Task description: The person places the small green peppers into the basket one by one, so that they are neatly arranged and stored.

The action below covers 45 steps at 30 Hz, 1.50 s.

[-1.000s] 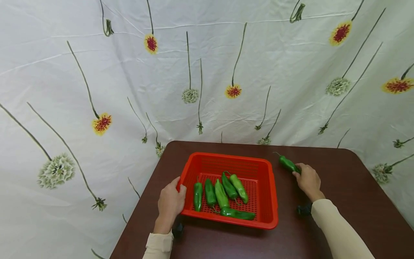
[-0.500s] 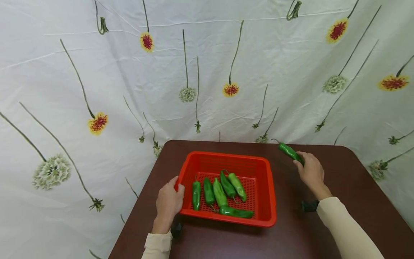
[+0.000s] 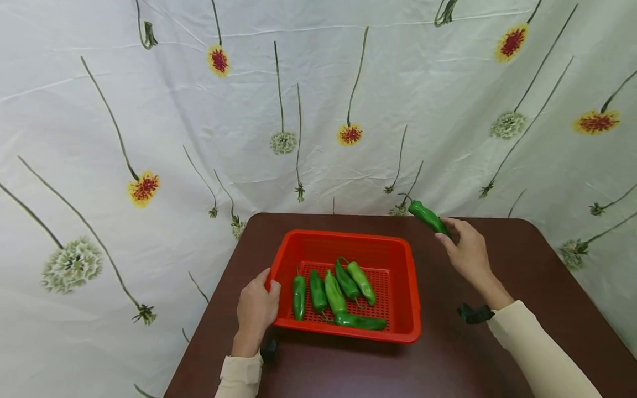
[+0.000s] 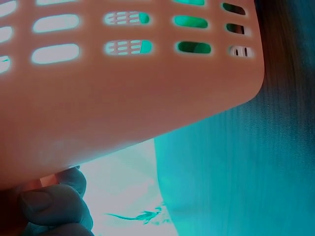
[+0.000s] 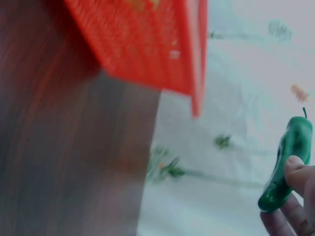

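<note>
A red plastic basket (image 3: 348, 333) with slotted walls stands on the dark table, several green peppers (image 3: 335, 294) lying on its floor. My left hand (image 3: 257, 307) grips the basket's left rim; in the left wrist view its curled fingers (image 4: 51, 204) show below the basket wall (image 4: 123, 103). Off the basket's far right corner, my right hand (image 3: 466, 250) pinches one green pepper (image 3: 427, 216) near its blunt end, raised above the table. That pepper's thin stem points away to the upper left. In the right wrist view the thumb (image 5: 297, 172) presses against the pepper (image 5: 298, 140).
The dark brown table (image 3: 537, 309) reaches back to a white cloth (image 3: 318, 110) printed with flowers, hanging behind it. Dark straps with small boxes sit at both wrists, such as the right wrist's strap (image 3: 474, 314).
My right hand has lifted the pepper off the table and carried it up and slightly left. The left hand keeps its grip on the basket; the head view has shifted a little.
</note>
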Each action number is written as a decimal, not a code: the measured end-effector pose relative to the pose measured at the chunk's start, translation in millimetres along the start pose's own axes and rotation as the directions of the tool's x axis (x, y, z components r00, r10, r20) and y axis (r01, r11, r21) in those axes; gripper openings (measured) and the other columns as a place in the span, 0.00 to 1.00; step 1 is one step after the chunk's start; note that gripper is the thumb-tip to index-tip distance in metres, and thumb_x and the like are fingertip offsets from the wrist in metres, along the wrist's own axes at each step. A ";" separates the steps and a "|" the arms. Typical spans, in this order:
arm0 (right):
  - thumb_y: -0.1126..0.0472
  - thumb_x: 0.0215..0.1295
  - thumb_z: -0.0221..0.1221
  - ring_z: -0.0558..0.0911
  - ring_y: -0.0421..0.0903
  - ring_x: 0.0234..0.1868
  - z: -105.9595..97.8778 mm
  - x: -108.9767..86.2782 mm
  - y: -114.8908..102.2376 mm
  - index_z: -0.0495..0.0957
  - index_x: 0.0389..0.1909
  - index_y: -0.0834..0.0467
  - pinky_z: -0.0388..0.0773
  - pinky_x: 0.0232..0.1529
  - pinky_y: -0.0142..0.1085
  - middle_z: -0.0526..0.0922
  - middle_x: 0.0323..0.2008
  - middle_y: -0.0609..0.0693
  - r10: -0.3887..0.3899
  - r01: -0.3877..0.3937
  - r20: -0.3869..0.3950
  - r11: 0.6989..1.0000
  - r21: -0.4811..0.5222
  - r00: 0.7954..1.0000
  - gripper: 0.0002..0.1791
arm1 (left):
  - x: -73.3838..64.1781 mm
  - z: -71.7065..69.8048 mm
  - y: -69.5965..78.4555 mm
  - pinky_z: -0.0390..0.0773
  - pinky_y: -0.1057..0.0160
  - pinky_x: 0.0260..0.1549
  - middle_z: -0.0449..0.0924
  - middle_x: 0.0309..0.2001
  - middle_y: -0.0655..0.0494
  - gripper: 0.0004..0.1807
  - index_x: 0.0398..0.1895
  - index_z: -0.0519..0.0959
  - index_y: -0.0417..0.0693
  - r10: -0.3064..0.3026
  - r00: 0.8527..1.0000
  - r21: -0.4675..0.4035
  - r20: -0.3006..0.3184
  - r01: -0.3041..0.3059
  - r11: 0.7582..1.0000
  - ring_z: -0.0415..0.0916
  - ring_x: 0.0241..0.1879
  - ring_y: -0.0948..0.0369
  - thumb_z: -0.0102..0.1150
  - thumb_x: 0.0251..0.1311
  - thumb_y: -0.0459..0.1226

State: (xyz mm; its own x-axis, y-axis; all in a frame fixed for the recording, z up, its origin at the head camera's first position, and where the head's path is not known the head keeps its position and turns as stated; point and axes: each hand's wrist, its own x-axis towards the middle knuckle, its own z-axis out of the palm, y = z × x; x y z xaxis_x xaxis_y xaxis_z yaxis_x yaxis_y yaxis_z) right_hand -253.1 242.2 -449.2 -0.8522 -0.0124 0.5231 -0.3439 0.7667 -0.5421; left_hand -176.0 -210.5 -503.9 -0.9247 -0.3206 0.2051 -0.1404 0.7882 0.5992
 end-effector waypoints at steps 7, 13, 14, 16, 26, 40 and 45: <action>0.62 0.64 0.66 0.87 0.57 0.43 11.7 -8.0 -29.7 0.76 0.61 0.64 0.85 0.41 0.53 0.83 0.48 0.62 -0.051 0.042 0.099 0.995 0.087 0.994 0.25 | 1.5 -1.0 1.2 0.82 0.40 0.47 0.82 0.57 0.41 0.26 0.67 0.75 0.47 -0.011 1.000 0.006 0.005 0.011 1.000 0.83 0.44 0.46 0.49 0.67 0.44; 0.62 0.63 0.67 0.87 0.55 0.41 24.8 -17.9 -43.4 0.77 0.60 0.62 0.86 0.38 0.47 0.85 0.47 0.60 -0.063 0.043 0.196 0.994 0.102 0.979 0.25 | 1.1 -1.6 2.8 0.82 0.39 0.46 0.82 0.58 0.42 0.27 0.67 0.75 0.47 -0.018 1.000 0.005 0.008 0.018 1.000 0.83 0.44 0.46 0.48 0.67 0.45; 0.62 0.63 0.67 0.87 0.55 0.41 27.2 -20.1 -44.7 0.77 0.60 0.62 0.86 0.38 0.46 0.85 0.47 0.60 -0.062 0.040 0.212 0.994 0.106 0.975 0.24 | 0.6 -1.5 2.7 0.82 0.39 0.46 0.82 0.57 0.42 0.27 0.67 0.75 0.47 -0.020 1.000 0.006 0.009 0.020 1.000 0.83 0.44 0.46 0.48 0.67 0.45; 0.61 0.64 0.66 0.88 0.55 0.41 32.5 -23.8 -46.9 0.77 0.60 0.62 0.86 0.36 0.45 0.85 0.48 0.60 -0.062 0.035 0.242 0.993 0.115 0.968 0.24 | 0.1 -1.8 2.5 0.82 0.39 0.46 0.83 0.57 0.42 0.27 0.67 0.75 0.47 -0.022 1.000 0.006 0.009 0.022 1.000 0.83 0.44 0.46 0.48 0.67 0.45; 0.59 0.65 0.65 0.87 0.50 0.41 59.5 -31.8 -57.8 0.78 0.60 0.60 0.85 0.33 0.38 0.86 0.49 0.57 -0.072 0.033 0.347 0.993 0.117 0.935 0.23 | 1.8 -3.1 2.2 0.82 0.39 0.47 0.82 0.58 0.43 0.26 0.66 0.76 0.48 -0.030 1.000 0.015 0.004 0.030 0.999 0.83 0.46 0.45 0.48 0.67 0.46; 0.59 0.62 0.68 0.86 0.49 0.40 84.9 -32.9 -60.6 0.83 0.52 0.60 0.75 0.54 0.58 0.88 0.44 0.53 -0.054 0.080 0.420 0.996 -0.045 0.906 0.18 | 0.0 -2.0 2.4 0.82 0.40 0.48 0.82 0.58 0.43 0.26 0.67 0.75 0.48 -0.034 0.999 0.007 0.018 0.034 0.999 0.83 0.47 0.46 0.49 0.67 0.45; 0.57 0.61 0.69 0.85 0.51 0.40 90.2 -31.2 -66.9 0.84 0.49 0.58 0.68 0.55 0.67 0.89 0.42 0.52 -0.024 0.099 0.421 0.983 -0.156 0.907 0.16 | -0.1 -2.5 2.9 0.82 0.40 0.48 0.82 0.59 0.43 0.27 0.67 0.75 0.48 -0.038 0.999 0.000 0.026 0.038 0.999 0.83 0.47 0.47 0.49 0.68 0.45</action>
State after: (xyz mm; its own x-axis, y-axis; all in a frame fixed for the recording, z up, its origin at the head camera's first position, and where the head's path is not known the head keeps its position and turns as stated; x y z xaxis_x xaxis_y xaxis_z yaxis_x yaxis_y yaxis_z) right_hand -239.1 133.4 -488.5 -0.9305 -0.3000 0.2104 -0.3604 0.8527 -0.3782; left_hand -175.5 -209.5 -500.3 -0.9276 -0.3366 0.1620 -0.1756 0.7756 0.6063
